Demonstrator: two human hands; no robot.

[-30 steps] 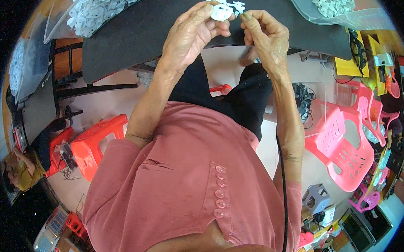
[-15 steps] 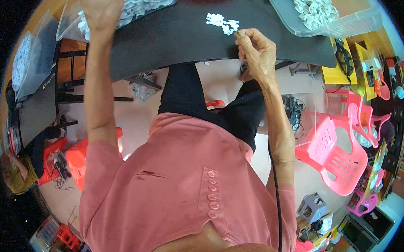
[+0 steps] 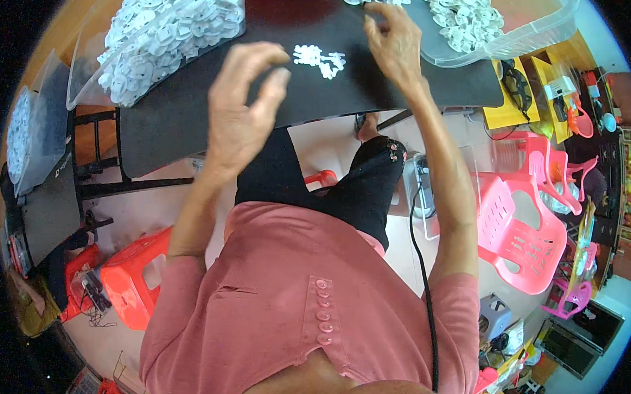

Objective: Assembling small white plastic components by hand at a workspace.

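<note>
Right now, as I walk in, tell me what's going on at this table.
A person in a pink top is working at a dark table with both bare hands. The left hand is open with nothing visible in it, just left of a small white cluster lying on the table. The right hand reaches toward the far side, near a clear bin of white pieces; whether it holds anything is unclear. Another clear bin, heaped with white pieces, is at the left.
</note>
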